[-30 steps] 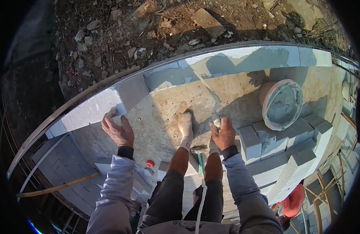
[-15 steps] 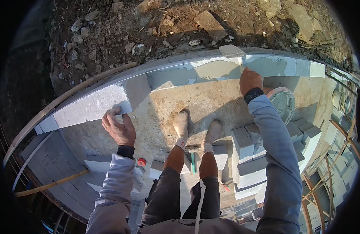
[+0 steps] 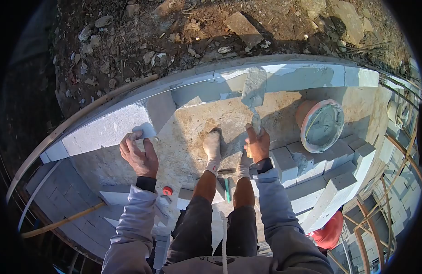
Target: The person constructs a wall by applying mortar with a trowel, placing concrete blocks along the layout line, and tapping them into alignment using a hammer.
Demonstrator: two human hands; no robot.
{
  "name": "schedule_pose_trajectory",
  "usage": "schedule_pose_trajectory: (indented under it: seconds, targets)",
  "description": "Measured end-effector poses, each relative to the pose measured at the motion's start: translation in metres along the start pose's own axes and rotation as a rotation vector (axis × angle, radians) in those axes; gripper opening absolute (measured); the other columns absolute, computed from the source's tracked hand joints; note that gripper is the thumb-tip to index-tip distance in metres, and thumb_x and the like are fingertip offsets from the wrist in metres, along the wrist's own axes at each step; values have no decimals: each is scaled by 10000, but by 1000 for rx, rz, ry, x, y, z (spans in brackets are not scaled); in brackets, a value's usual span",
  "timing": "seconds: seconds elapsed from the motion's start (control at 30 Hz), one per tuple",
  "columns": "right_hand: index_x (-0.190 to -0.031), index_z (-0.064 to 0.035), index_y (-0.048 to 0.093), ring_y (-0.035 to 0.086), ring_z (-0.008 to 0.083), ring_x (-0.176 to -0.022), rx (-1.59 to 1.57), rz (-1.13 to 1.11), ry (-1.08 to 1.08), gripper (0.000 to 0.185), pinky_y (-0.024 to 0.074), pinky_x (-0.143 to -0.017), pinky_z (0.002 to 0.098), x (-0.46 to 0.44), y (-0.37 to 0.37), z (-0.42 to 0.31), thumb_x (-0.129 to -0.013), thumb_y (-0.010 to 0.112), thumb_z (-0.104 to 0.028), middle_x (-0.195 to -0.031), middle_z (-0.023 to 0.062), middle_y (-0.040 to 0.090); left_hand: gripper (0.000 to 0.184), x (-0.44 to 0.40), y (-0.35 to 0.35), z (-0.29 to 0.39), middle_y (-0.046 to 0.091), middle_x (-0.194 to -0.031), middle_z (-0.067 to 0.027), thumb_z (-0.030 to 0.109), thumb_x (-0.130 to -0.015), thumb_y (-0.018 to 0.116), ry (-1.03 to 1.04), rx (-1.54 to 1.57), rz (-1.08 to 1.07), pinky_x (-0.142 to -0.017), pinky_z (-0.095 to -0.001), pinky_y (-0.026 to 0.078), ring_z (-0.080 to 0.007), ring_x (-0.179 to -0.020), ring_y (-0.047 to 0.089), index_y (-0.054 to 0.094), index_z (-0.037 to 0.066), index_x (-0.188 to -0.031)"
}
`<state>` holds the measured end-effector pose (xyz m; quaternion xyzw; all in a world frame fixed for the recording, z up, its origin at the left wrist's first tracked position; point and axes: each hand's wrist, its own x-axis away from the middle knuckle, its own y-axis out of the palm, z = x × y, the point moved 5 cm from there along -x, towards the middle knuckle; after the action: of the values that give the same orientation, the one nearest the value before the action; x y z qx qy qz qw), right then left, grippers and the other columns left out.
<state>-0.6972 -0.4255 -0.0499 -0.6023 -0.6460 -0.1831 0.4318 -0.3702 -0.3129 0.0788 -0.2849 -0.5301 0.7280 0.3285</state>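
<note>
My right hand (image 3: 257, 145) is closed round the handle of a trowel (image 3: 254, 87), and the mortar-smeared blade points away from me, against the near side of the block course. Under the blade, wet grey mortar (image 3: 229, 85) coats part of the wall's side. My left hand (image 3: 140, 155) has its fingers bent and thumb apart, with fingertips at the near end corner of a white block (image 3: 108, 121). Whether they press on it, I cannot tell. A bucket of mortar (image 3: 324, 127) stands to the right of my right hand.
Stacked blocks (image 3: 341, 182) stand on the right. A red tape measure (image 3: 167, 191) and a green-handled tool (image 3: 227, 189) lie near my feet. A string (image 3: 174, 89) runs along the wall, with rubble ground (image 3: 192, 32) beyond. A person in red (image 3: 329, 230) is at lower right.
My right hand has swung left and towards me with the trowel, whose blade has come off the wall's far side. My left hand stays by the block. The person in red has come into view.
</note>
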Motion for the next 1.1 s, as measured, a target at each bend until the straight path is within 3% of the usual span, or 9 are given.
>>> schedule_pose_trajectory:
  seconds: [0.1,0.2,0.33,0.43,0.53,0.77,0.87,1.0,1.1]
  targets:
    - [-997,50,549,641,384,-664,376,-19,-216,477,510,-568,448,-14,58,53,-795,636,-374,-734,259,627,282,-3,2,0,551,-1013,-87,42,-715,607,19,12,-3,-896,-427,338,-285,-999,493,532,65,-987]
    - [-1037,42,554,622,432,-747,555,-141,-307,528,504,-658,491,15,80,34,-787,618,-418,-763,284,623,275,-3,0,2,550,-1000,-88,35,-713,601,42,-1,-3,-885,-421,346,-283,-979,495,527,67,-976]
    - [-1048,66,546,627,418,-717,649,-238,-412,569,508,-643,468,41,53,35,-782,643,-428,-735,255,630,267,-2,2,2,547,-983,-91,19,-713,592,52,10,34,-873,-414,356,-280,-958,498,522,63,-967]
    - [-1058,17,549,629,407,-707,649,-80,-463,522,509,-631,460,35,16,52,-779,654,-412,-737,237,635,272,-2,2,3,544,-980,-95,6,-710,590,44,-2,40,-870,-416,361,-282,-954,499,522,58,-968]
    - [-1042,45,560,644,379,-710,515,120,-410,500,515,-623,411,11,-14,57,-763,711,-341,-734,215,642,266,-2,1,6,553,-981,-99,-18,-720,602,56,-10,48,-856,-403,383,-284,-954,510,521,42,-966]
    - [-1062,50,566,635,401,-721,818,82,-295,521,518,-616,416,30,-24,85,-771,694,-363,-754,218,647,265,-2,0,8,569,-977,-100,-30,-730,608,63,-45,33,-857,-401,389,-286,-964,513,518,33,-971]
    - [-1076,53,560,648,368,-707,678,12,-300,528,515,-614,417,60,-32,108,-768,702,-351,-746,223,641,271,-1,2,5,569,-979,-102,-27,-728,609,51,-49,36,-858,-401,389,-288,-966,512,518,31,-976]
    - [-969,13,570,646,370,-677,240,112,-291,365,503,-618,407,38,-39,80,-792,708,-276,-731,188,642,285,2,4,2,541,-1005,-102,23,-717,593,45,-37,35,-875,-424,363,-291,-977,496,521,59,-990]
    - [-941,37,564,626,391,-644,-86,-26,107,392,502,-610,413,5,-22,47,-786,702,-295,-702,207,628,288,1,5,2,545,-1009,-99,27,-715,593,42,-37,41,-881,-424,358,-291,-983,494,521,60,-992]
